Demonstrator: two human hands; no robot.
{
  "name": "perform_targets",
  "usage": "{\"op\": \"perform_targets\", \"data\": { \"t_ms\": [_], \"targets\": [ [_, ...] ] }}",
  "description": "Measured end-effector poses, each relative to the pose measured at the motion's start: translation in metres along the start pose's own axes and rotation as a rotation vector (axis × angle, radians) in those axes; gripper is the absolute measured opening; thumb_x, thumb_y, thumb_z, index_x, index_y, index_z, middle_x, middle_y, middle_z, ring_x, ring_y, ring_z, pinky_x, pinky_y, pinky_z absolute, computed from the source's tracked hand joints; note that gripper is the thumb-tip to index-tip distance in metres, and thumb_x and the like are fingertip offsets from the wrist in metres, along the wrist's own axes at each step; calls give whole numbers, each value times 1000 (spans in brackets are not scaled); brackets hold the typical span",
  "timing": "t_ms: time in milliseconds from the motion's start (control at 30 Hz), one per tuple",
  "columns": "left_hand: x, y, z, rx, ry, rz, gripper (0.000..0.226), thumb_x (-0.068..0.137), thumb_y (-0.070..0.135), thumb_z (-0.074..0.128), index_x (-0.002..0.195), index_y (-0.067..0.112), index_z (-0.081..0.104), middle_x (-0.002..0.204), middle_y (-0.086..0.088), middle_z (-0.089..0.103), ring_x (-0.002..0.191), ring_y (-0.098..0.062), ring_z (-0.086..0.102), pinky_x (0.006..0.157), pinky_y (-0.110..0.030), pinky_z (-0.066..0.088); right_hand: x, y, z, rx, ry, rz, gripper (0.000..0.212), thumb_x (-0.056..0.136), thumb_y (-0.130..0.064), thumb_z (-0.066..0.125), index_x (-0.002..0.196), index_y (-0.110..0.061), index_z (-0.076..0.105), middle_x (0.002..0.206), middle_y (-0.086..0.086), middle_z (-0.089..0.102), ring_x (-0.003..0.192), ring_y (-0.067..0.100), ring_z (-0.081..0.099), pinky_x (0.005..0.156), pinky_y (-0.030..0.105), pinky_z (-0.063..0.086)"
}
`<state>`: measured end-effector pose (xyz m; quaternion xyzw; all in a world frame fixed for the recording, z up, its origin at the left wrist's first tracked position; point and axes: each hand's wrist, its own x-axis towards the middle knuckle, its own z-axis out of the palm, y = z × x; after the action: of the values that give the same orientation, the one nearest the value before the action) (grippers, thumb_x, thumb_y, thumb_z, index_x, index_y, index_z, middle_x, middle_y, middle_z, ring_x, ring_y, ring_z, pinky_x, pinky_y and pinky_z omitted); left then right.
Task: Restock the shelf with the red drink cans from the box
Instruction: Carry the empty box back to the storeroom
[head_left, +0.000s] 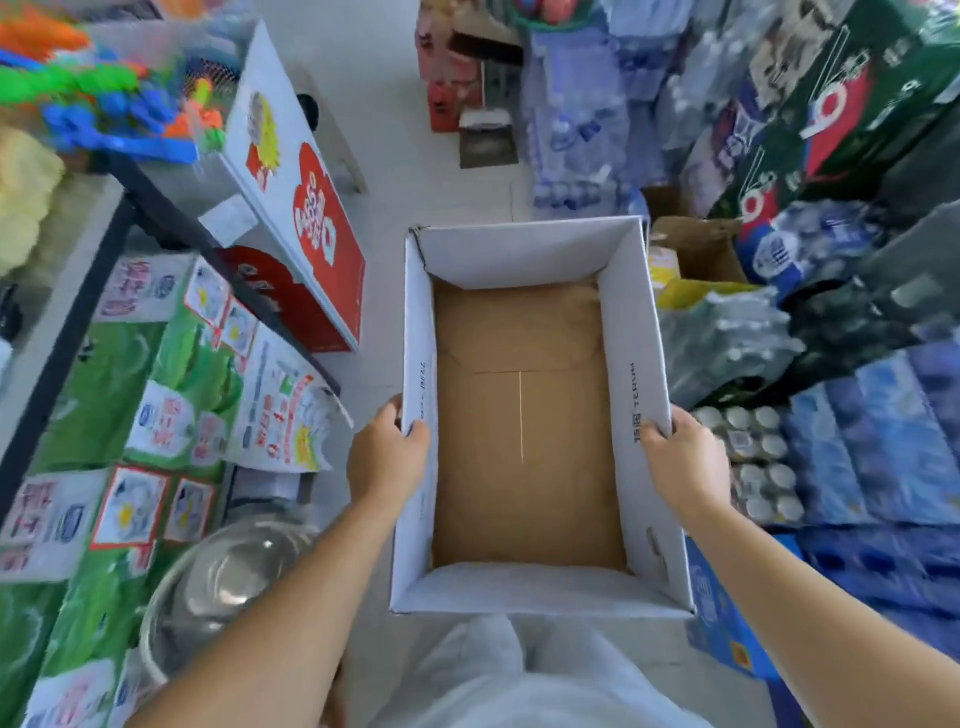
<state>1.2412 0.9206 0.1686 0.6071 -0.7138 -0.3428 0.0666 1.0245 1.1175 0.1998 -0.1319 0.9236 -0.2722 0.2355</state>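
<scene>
While both hands carry it, the box (524, 260) hangs over the pale floor (379, 156), open side up, long axis pointing away from the person. White walls, brown cardboard bottom fully in view with a seam line down the middle; nothing but that bottom shows inside. Left hand (387, 457) grips the box's left wall near its middle, thumb hooked over the rim onto the inner face, other fingers curled round the outside. Right hand (685, 457) grips the box's right wall the same way, thumb on the inner face next to printed lettering, fingers wrapped outside. Near end of the box sits just above the person's grey clothing (519, 675). Left of the box: a red-and-white carton (311, 234) standing tilted, a black shelf frame (78, 322), green packs with white labels (104, 374), and a clear round bowl (228, 571) close to the left forearm. Further left and beyond, blurred colourful plastic toys (104, 98). Right of the box: shrink-wrapped bottle packs (727, 343), silver can tops (763, 467) just beside the right hand, and blue wrapped packs (883, 441). Beyond the box's far end, a dustpan (485, 135) stands on the floor. Much of the edges is motion-blurred, so the labels are unreadable.
</scene>
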Motion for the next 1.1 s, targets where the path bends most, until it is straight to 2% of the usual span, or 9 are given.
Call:
{"op": "perform_targets", "data": {
  "t_ms": [133,267,400,500,667,800,867,1000,1100],
  "targets": [
    [106,54,-3,-6,4,13,31,88,32,52,115,18,61,100,-9,70,90,-34,63,77,-41,53,93,-66,11,45,22,17,20,91,-24,47,73,-21,55,64,8,62,51,20,50,45,26,35],
    [195,116,-15,51,4,50,29,91,27,54,116,13,60,105,-12,68,98,-36,60,69,-33,38,171,-128,9,34,37,38,16,92,-25,48,80,-21,58,66,2,63,60,22,58,48,27,36],
    [287,176,-7,52,-11,93,29,90,27,54,116,14,62,103,-11,69,93,-36,61,71,-36,45,256,-177,5,48,58,54,13,94,-25,49,87,-25,59,68,-6,61,59,14,57,45,25,33],
    [355,221,6,47,-12,106,29,89,27,53,115,21,63,98,-8,71,88,-33,63,74,-37,51,331,-208,8,67,79,49,11,94,-26,51,90,-24,60,74,-5,64,61,15,58,47,25,38],
    [457,296,13,47,-24,86,27,88,25,52,112,23,63,93,-4,71,79,-29,63,62,-32,46,444,-267,1,61,40,43,9,96,-29,50,95,-26,59,80,-2,66,65,20,62,52,30,46],
    [534,358,14,65,-34,93,27,89,24,52,114,22,63,86,2,68,71,-23,59,59,-29,40,525,-320,-11,72,47,56,11,94,-29,50,90,-26,60,77,-3,67,65,21,63,61,42,56],
    [576,386,17,66,-38,112,26,89,24,52,113,24,63,81,4,66,69,-21,58,60,-30,41,564,-342,-10,72,55,76,11,94,-29,50,91,-27,60,78,-4,67,66,20,63,64,41,56],
    [676,432,34,107,-69,136,19,89,24,52,104,18,63,69,8,58,63,-17,51,56,-29,33,642,-382,5,92,112,140,15,94,-29,50,92,-20,63,75,0,67,64,20,62,62,42,55],
    [753,467,50,138,-132,186,26,88,26,50,110,20,62,79,1,64,72,-24,57,59,-29,37,690,-411,22,141,153,235,15,93,-30,50,92,-24,63,77,0,67,64,21,63,60,42,56]
  ]
}}
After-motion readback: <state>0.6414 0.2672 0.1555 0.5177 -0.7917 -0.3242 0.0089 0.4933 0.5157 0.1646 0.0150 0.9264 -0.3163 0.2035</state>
